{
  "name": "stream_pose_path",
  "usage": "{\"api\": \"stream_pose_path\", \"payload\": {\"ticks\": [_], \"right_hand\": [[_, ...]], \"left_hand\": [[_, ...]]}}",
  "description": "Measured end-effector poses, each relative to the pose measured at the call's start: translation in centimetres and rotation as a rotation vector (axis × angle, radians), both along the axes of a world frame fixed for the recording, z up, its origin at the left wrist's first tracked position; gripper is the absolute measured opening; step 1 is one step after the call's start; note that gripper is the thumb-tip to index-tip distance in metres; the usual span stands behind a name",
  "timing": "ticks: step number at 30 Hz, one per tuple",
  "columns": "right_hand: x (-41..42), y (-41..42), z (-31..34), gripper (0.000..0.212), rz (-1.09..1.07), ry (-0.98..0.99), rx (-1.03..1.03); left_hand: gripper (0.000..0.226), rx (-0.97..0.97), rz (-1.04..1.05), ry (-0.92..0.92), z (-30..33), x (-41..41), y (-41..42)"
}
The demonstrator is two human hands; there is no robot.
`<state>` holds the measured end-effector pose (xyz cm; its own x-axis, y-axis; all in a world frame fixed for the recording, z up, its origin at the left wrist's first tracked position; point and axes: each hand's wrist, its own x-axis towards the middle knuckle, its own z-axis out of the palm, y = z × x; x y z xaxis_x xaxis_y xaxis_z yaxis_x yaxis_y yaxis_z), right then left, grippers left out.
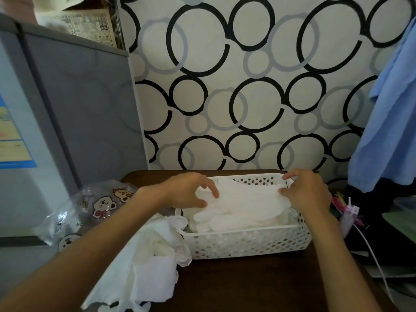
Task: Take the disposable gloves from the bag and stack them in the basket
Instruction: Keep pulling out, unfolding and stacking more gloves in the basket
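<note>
From the head camera I see my left hand [190, 190] over the left end of the white perforated basket [247, 242], fingers curled, thumb and fingertips pinching the left edge of the top glove [243, 199]. My right hand [307, 190] pinches the same glove's right edge at the basket's far right corner, fingers bent. The glove lies flat on the stack of gloves inside the basket, its long axis running left to right along the basket's length; which end is the cuff I cannot tell. A loose heap of white gloves [148, 262] sits on the dark desk [258, 287] just left of the basket, touching its front corner. The clear cartoon-printed bag [90, 208] lies further left.
</note>
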<state>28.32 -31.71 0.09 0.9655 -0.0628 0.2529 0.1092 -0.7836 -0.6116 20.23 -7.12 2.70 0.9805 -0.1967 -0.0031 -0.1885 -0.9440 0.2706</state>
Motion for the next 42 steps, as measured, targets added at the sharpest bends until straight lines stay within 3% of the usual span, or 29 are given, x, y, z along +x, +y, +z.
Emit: {"api": "stream_pose_path", "payload": {"ticks": [5,9,11,13,16,18,21,25,28,31,33,35,38,42], "right_hand": [[0.1,-0.4,0.4,0.035,0.078,0.060,0.010],[-0.8,-0.5,2.7,0.039,0.153,-0.067,0.039],[-1.5,0.4,3.3,0.037,0.275,-0.050,0.114],[-1.7,1.3,2.9,0.050,0.395,0.131,-0.041],[-0.9,1.5,0.9,0.093,0.390,0.406,-0.509],[-0.2,1.4,-0.2,0.104,0.378,0.482,-0.557],[0.2,1.5,-0.9,0.101,0.386,0.469,-0.546],[0.0,0.9,0.8,0.090,0.375,0.330,-0.537],[-1.4,1.5,2.4,0.067,0.386,0.159,-0.315],[-4.8,4.2,3.8,0.045,0.548,0.041,-0.162],[-7.7,6.4,4.6,0.037,0.714,0.045,-0.219],[-10.7,8.2,5.2,0.030,0.850,0.115,-0.350],[-14.3,10.1,5.2,0.029,0.894,0.206,-0.592],[-16.7,13.2,3.2,0.058,0.812,0.180,-0.824]], "left_hand": [[0.025,0.085,0.109,0.018,1.3,0.0,2.2],[0.026,-0.062,0.075,-0.113,2.8,0.2,0.4],[0.050,-0.060,-0.022,-0.014,2.2,0.5,-1.5],[0.084,0.108,-0.069,0.150,0.3,1.0,-2.8],[0.101,0.282,-0.024,0.225,-2.8,1.7,-2.3],[0.099,0.283,0.004,0.272,-3.8,1.9,-2.0],[0.095,0.273,-0.012,0.254,-2.7,1.6,-2.8],[0.056,-0.286,0.059,0.035,1.8,-2.2,-1.0],[0.035,-0.468,0.101,-0.089,3.1,-7.1,2.7],[0.034,-0.361,0.149,0.133,3.1,-10.3,5.7],[0.044,-0.149,0.206,0.353,2.6,-10.8,6.6],[0.048,-0.011,0.306,0.446,1.7,-10.4,7.3],[0.031,-0.074,0.436,0.464,0.2,-9.4,7.9],[0.019,-0.168,0.443,0.348,-0.4,-9.3,9.1]]}}
